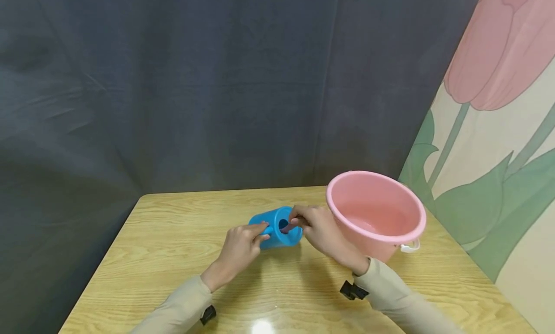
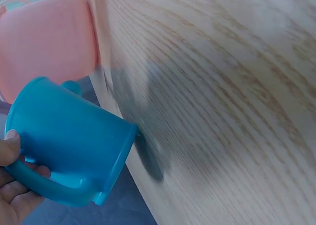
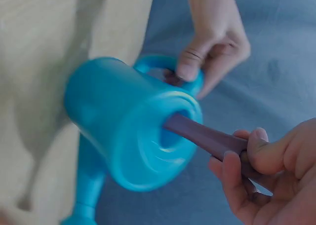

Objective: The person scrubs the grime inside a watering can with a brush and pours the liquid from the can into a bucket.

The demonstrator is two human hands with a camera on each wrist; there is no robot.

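A blue watering can (image 1: 265, 220) is tipped over above the wooden table, its round top opening turned toward the right hand. My left hand (image 1: 237, 251) grips the can's handle, with the thumb over it. My right hand (image 1: 322, 232) pinches a purplish-brown flat handle (image 3: 207, 137) between thumb and fingers. That handle runs into the can's opening, and its far end is hidden inside. In the right wrist view, the spout (image 3: 90, 178) points down and away from the left hand. The left wrist view shows the can's base edge close over the table.
A pink bucket (image 1: 374, 201) with a white handle fitting (image 1: 410, 247) stands on the table (image 1: 173, 237) just right of the right hand. Behind the table hangs a dark curtain (image 1: 234, 93). A wall with painted tulips (image 1: 481, 59) borders the right side.
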